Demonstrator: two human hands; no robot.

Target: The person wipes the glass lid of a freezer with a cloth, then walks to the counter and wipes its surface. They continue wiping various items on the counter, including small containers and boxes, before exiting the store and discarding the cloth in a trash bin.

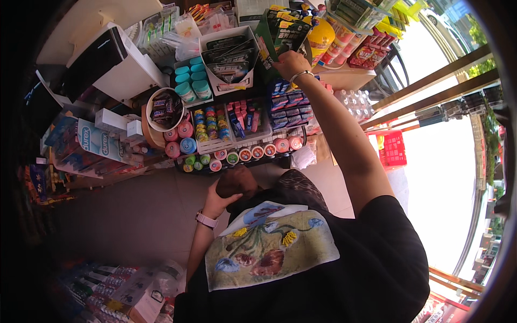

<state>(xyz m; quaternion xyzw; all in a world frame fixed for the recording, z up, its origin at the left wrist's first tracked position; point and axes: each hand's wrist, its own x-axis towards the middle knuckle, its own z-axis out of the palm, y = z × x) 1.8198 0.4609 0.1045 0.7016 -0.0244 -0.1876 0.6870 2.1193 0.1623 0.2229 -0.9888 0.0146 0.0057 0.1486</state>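
Note:
My right hand (293, 66) reaches out to the green display box of packaged Gillette razors (286, 34) at the back of the counter; its fingers are at the box's near side, and whether they grip it I cannot tell. Low in front of my body, my left hand (220, 198) is curled around a dark brown, blurred object (237, 182) of unclear kind. To the left of the green box stands a white carton of dark packets (230, 60). Blue and purple small packs (288, 107) lie in rows below my right wrist.
Round tubs (257, 152) line the rack's front edge. A white bucket of Snickers bars (164, 110), turquoise-lidded jars (193, 80) and Durex boxes (101, 139) stand left. A red plastic basket (392, 149) is at the right. Packaged goods (117, 290) sit behind me at lower left.

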